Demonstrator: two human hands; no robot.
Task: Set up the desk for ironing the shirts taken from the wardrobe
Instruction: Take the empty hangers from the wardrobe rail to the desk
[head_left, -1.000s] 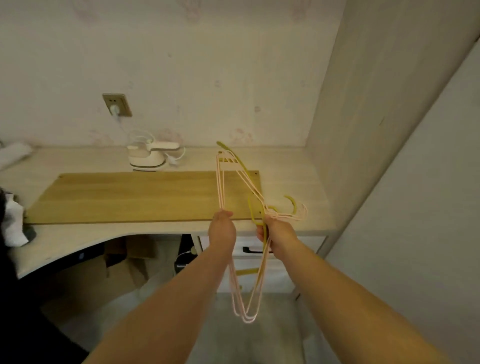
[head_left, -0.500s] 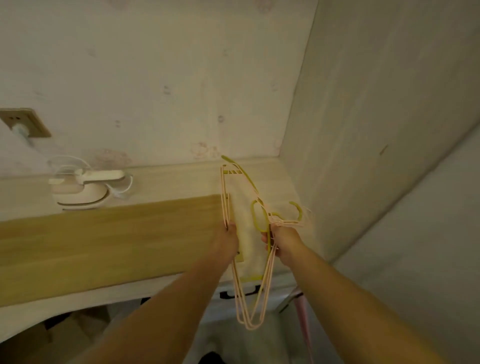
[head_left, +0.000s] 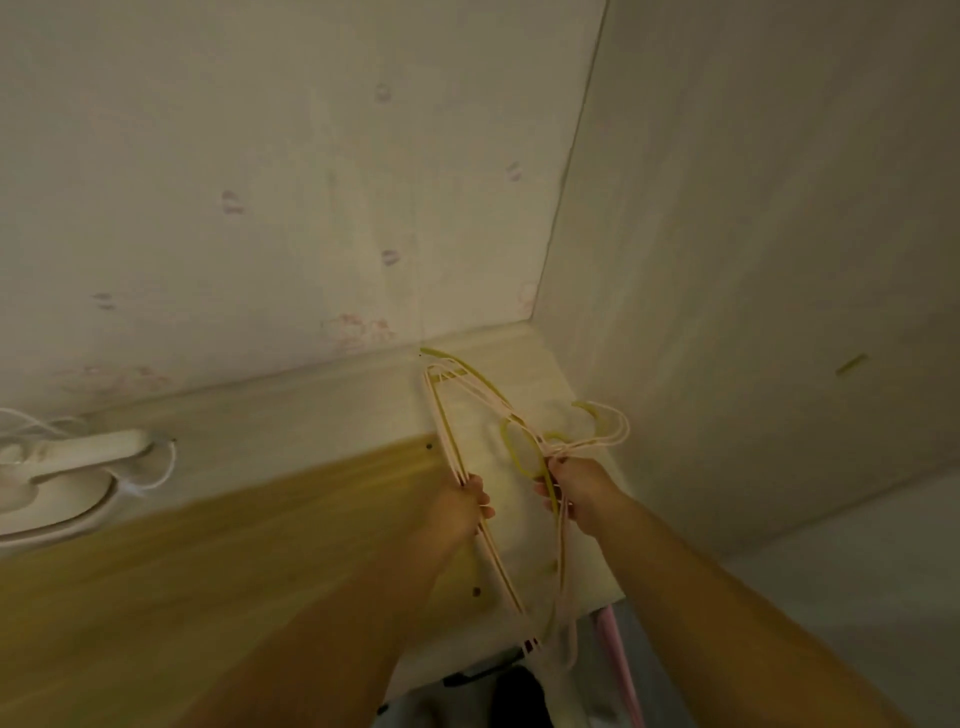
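gripping the bunched hangers (head_left: 457, 415), both hands' fingers (head_left: 480, 506) clamped on them, long axis away, hooks pointing right

A room in a home — most likely a bedroom corner. The wall (head_left: 260, 182) carries pale wallpaper printed with small faded pink motifs, a domestic finish. A light wood-grain desk (head_left: 363, 410) is built into the corner, its right edge meeting a tall panel (head_left: 753, 234) of matching laminate, as fitted household furniture does. A yellowish wooden board (head_left: 208, 561) lies across the desk's front part. A small white iron (head_left: 57, 483) with a thin cord sits toward the desk's left rear. Thin pink and yellow-green clothes hangers (head_left: 467, 410) are gripped over the desk's right end — laundry gear, not office or workshop stock.
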